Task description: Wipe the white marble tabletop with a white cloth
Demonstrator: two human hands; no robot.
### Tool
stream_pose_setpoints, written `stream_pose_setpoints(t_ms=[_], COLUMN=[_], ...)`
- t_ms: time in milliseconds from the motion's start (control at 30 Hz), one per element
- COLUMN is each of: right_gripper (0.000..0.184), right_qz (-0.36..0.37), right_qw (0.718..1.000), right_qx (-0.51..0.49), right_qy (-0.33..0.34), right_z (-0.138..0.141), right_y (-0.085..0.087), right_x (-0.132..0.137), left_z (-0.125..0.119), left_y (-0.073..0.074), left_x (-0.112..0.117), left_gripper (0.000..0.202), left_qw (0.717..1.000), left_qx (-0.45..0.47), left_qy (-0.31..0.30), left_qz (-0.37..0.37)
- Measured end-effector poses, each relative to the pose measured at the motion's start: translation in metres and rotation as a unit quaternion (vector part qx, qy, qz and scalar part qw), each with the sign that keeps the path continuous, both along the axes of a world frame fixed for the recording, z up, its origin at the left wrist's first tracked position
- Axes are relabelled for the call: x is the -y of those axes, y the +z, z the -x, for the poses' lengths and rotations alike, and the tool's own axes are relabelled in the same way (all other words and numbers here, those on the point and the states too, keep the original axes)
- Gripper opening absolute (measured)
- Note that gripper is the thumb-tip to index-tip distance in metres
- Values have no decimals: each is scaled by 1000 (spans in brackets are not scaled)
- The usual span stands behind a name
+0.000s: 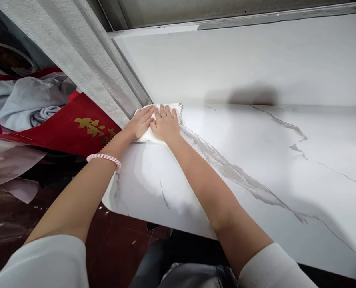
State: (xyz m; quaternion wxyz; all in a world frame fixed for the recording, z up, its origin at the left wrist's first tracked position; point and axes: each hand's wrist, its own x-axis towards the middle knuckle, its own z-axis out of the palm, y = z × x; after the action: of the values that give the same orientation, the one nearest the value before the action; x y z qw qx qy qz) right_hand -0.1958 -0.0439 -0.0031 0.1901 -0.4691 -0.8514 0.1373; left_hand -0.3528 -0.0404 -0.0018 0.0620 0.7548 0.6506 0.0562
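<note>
Both my arms reach far forward over a white marble-patterned table (256,160). My left hand (140,122) and my right hand (165,123) lie flat side by side, fingers stretched out, pressing on a white cloth (176,108) at the table's far left corner. The cloth shows only around and beyond my fingers. A pink bead bracelet (104,157) sits on my left wrist.
A grey curtain (85,60) hangs diagonally just left of my hands. Behind the table rises a white wall (256,60). To the left lie a red cloth with gold characters (76,128) and a grey garment (28,100). A dark chair (154,260) sits below the table edge.
</note>
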Motion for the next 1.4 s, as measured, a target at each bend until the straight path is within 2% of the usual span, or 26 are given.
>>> stream_pose_setpoints(t_ms=[100,200,300,433,600,767,933,1100,1267,1400], right_gripper=[62,62,63,62,61,60,60,60,60,60], right_qz=[-2,4,2,-4,-10,-42,-45,-44,-44,-45], right_qw=[1000,999,999,999,999,999,998,997,996,994], right_qx=[-3,13,23,21,23,28,39,52,72,86], right_qy=[-24,-32,-34,-35,-27,-17,-15,-22,-33,-39], right_z=[-4,-10,-15,-24,-46,-77,-118,-168,-210,-227], right_y=[0,2,3,1,-2,-5,-5,-3,-3,-4], right_x=[-21,-31,-30,-17,20,80,144,197,226,222], left_z=[-7,-15,-22,-33,-51,-76,-119,-169,-211,-231], left_y=[-1,0,1,3,1,-4,-2,1,-1,0], left_x=[-26,-39,-38,-22,18,81,148,201,232,229], left_gripper=[64,64,64,64,63,61,61,61,60,59], left_qw=[1000,1000,999,1000,1000,999,999,997,994,993], left_qx=[-16,-20,-17,-13,14,13,4,29,52,51], left_qy=[-15,-23,-26,-24,-21,-34,-44,-64,-87,-87], left_qz=[-7,-8,-12,-8,-6,-16,-22,-28,-52,-53])
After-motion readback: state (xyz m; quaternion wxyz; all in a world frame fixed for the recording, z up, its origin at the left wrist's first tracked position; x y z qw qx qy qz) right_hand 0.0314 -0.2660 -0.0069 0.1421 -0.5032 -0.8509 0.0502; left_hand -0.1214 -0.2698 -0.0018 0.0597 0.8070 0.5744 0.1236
